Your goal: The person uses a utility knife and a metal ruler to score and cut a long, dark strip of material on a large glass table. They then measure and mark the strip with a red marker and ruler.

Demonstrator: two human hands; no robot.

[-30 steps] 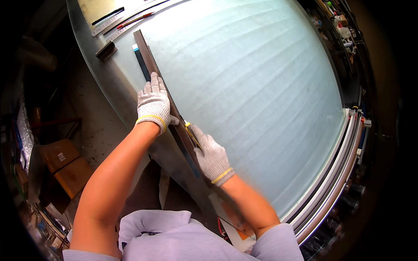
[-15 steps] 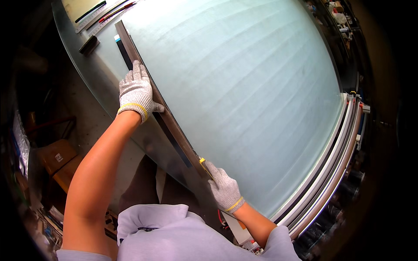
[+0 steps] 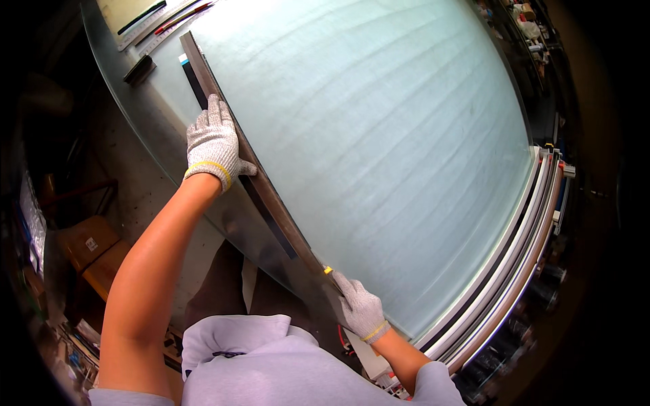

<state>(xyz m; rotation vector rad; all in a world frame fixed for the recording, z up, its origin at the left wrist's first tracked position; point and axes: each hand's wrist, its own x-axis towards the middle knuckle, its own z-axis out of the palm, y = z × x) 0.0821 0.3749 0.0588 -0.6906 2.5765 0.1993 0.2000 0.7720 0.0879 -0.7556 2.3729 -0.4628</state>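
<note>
A long brown-grey straight bar (image 3: pixel 200 66) lies slantwise along the near left edge of a large pale blue-green translucent sheet (image 3: pixel 379 149). My left hand (image 3: pixel 213 147), in a grey knit glove with a yellow cuff band, presses flat on the bar, fingers stretched forward and thumb spread across it. At the bar's near end, my gloved right hand (image 3: pixel 363 310) is closed around a slim cutter with a yellow tip (image 3: pixel 328 270). The cutter's tip rests beside the bar's edge; its body is mostly hidden by the fingers. A dark strip (image 3: pixel 193 80) shows under the bar's left side.
Rulers (image 3: pixel 145 28) and a red pen (image 3: pixel 183 19) lie at the far left of the table, near a short dark profile piece (image 3: pixel 140 70). Long rolls or rails (image 3: pixel 504 284) line the right edge. A brown box (image 3: pixel 91 243) stands low at left.
My right hand has slid toward me and slightly right along the bar, carrying the yellow-tipped cutter. My left hand and the bar have stayed nearly in place.
</note>
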